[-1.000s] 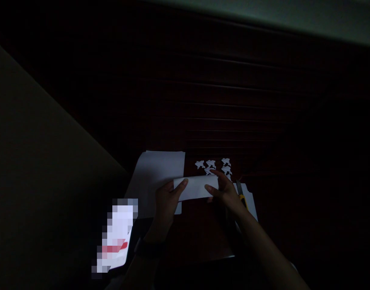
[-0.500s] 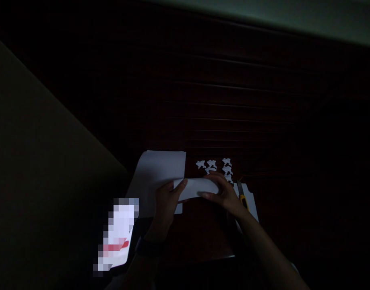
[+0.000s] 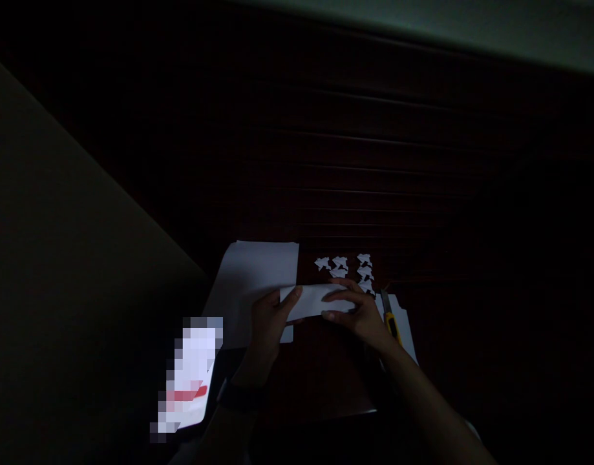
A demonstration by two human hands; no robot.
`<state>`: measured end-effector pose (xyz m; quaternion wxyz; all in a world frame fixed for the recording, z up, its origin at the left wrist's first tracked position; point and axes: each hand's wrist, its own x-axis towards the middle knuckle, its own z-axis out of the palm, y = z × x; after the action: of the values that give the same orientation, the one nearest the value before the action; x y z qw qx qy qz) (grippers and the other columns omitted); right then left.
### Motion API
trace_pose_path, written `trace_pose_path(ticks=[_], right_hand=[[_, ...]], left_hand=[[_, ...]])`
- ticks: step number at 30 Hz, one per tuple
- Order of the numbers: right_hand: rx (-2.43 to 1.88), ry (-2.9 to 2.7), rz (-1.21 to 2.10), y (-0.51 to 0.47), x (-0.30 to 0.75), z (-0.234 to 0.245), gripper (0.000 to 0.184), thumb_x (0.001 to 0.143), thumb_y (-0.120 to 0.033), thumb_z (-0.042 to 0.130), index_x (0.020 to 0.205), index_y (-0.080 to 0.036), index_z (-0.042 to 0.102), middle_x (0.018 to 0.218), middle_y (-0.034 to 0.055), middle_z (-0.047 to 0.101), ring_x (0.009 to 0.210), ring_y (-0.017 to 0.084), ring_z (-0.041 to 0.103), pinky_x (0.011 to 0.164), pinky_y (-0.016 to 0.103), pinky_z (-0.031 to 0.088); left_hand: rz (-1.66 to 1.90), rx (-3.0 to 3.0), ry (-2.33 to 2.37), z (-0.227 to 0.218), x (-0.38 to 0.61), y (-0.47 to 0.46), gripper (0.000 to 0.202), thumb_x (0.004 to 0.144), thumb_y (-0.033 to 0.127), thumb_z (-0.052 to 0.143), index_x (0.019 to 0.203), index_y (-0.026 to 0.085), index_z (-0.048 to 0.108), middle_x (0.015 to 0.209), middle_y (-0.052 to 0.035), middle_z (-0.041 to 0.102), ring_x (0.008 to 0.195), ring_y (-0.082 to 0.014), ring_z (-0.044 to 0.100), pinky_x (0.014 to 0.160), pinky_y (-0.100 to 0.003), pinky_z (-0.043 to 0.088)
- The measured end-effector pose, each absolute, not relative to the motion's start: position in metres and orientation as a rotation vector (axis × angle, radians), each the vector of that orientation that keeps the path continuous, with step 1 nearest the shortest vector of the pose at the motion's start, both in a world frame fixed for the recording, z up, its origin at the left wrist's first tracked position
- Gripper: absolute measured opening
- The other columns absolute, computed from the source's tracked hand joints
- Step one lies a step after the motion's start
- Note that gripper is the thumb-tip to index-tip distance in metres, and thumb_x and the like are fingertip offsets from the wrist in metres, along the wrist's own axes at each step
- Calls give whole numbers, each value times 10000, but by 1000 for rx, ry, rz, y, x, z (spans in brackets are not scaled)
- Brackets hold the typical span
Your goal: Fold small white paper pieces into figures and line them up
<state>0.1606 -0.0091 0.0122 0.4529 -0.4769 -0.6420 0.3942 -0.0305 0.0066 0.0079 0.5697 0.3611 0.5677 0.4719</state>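
Note:
A folded strip of white paper [image 3: 310,301] is held in the air between both hands. My left hand [image 3: 270,320] pinches its left end, thumb on top and fingers underneath. My right hand [image 3: 357,313] is at the right end, its thumb at the near edge and its fingers spread over the top face and far edge. Behind and left of the strip lies a stack of white paper sheets [image 3: 258,271]. Beyond my right hand, several small folded paper figures [image 3: 364,271] rest on the dark table in two groups.
A yellow utility knife [image 3: 392,323] lies on white paper [image 3: 406,329] to the right. At the lower left is a lit phone [image 3: 194,374], its screen blurred. The dark table [image 3: 326,387] has its front edge near me, and a wall [image 3: 59,258] runs along the left.
The fingers of my right hand have shifted onto the strip's top face, and its right part looks flatter, less curled. My left hand keeps almost the same place and grip.

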Motion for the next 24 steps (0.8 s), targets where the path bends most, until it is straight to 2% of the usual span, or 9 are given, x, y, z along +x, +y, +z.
trace_pose_path(ticks=[5, 8, 11, 14, 18, 22, 24], right_hand=[[-1205, -1530, 888, -8, 158, 8, 247, 664, -293, 752, 904, -279, 695, 1257, 42, 480, 1167, 243, 456, 984, 410, 367], [-1242, -1486, 830, -9, 155, 7, 248, 673, -297, 741, 915, -281, 689, 1281, 43, 447, 1185, 254, 432, 968, 416, 387], [-1232, -1492, 831, -10, 154, 9, 280, 664, -288, 747, 937, -286, 683, 1292, 40, 430, 1196, 256, 420, 974, 406, 384], [-1177, -1534, 898, -10, 160, 12, 413, 635, -301, 769, 1030, -292, 651, 1313, 42, 424, 1220, 261, 400, 1007, 406, 347], [-1159, -1469, 1021, -7, 171, 18, 461, 727, -337, 692, 1168, -301, 560, 1309, 42, 470, 1224, 253, 409, 1025, 426, 316], [-1151, -1435, 1123, -8, 165, 21, 484, 795, -341, 616, 1256, -307, 471, 1280, 34, 516, 1165, 226, 480, 987, 403, 367], [-1131, -1471, 1126, -10, 157, 19, 434, 814, -334, 591, 1235, -299, 494, 1233, 32, 554, 1125, 212, 513, 959, 380, 395]], left_hand=[[1197, 851, 1215, 9, -26, 5, 383, 663, 375, 715, 953, 133, 650, 949, -85, 690, 861, -244, 663, 658, -331, 594], [1273, 839, 1170, 9, -23, 4, 371, 652, 346, 729, 945, 137, 638, 946, -78, 697, 877, -239, 663, 721, -331, 582], [1326, 821, 1196, 9, -25, 5, 393, 642, 345, 735, 958, 138, 627, 909, -72, 706, 863, -240, 668, 735, -346, 576], [1343, 841, 1259, 10, -31, 8, 422, 639, 341, 735, 991, 143, 612, 927, -79, 703, 853, -247, 670, 705, -347, 579], [1239, 1058, 1328, 10, -37, 10, 318, 672, 323, 702, 948, 180, 633, 892, -67, 704, 767, -239, 678, 613, -317, 565], [1016, 1310, 1126, 9, -32, 4, 219, 731, 264, 632, 940, 207, 659, 965, -64, 696, 866, -234, 657, 731, -322, 527], [950, 1372, 1051, 9, -27, 0, 234, 742, 245, 612, 971, 222, 657, 1024, -62, 683, 932, -230, 637, 792, -325, 502]])
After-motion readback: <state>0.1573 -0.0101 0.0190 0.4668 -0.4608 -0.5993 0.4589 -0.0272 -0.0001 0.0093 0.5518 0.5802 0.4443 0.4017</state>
